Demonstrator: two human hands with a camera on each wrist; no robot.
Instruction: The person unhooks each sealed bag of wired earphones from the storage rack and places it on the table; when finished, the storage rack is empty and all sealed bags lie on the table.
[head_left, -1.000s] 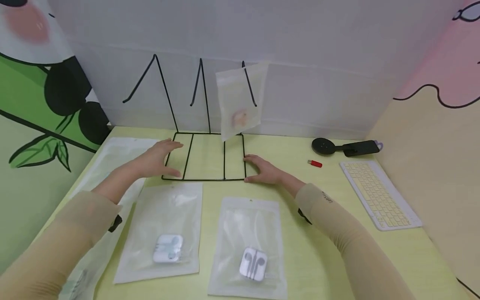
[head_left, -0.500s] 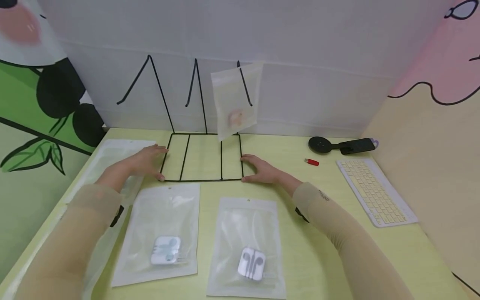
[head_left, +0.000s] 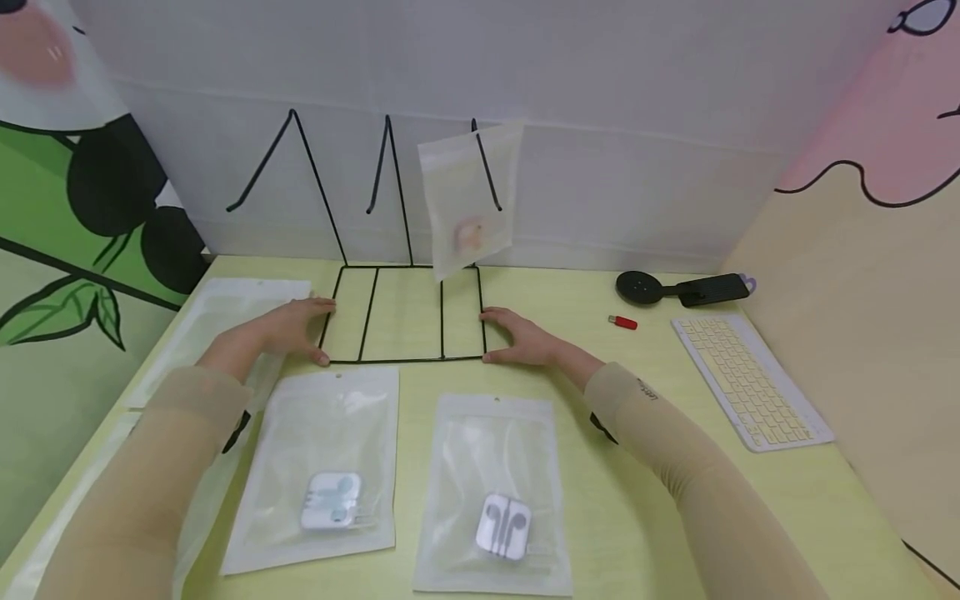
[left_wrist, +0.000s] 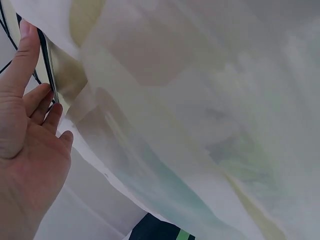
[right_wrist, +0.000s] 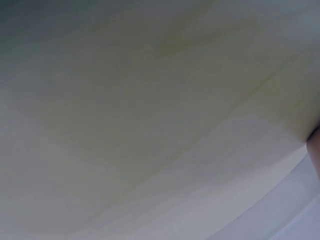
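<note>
A black wire display rack (head_left: 442,321) stands against the back wall, with three upright hooks above its flat base. My left hand (head_left: 288,327) is at the base's left side, thumb and fingertips touching the bar. In the left wrist view, the left hand's fingers (left_wrist: 42,102) reach out to the black bar without curling round it. My right hand (head_left: 521,337) touches the right side bar, thumb and fingers spread. A small translucent zip bag (head_left: 442,179) with a pinkish item inside hangs on the rightmost hook. The right wrist view shows mostly blurred tabletop.
Two zip bags with boxed earphones (head_left: 504,527) (head_left: 332,500) lie in front of the rack. A long translucent bag (head_left: 247,296) lies under the left arm. At right are a white keyboard (head_left: 750,383), a red USB stick (head_left: 622,322) and a black round-headed gadget (head_left: 686,289).
My left hand has moved left, from over the rack's base out to its left side bar. The right hand stays at the right bar. The head view has shifted slightly.
</note>
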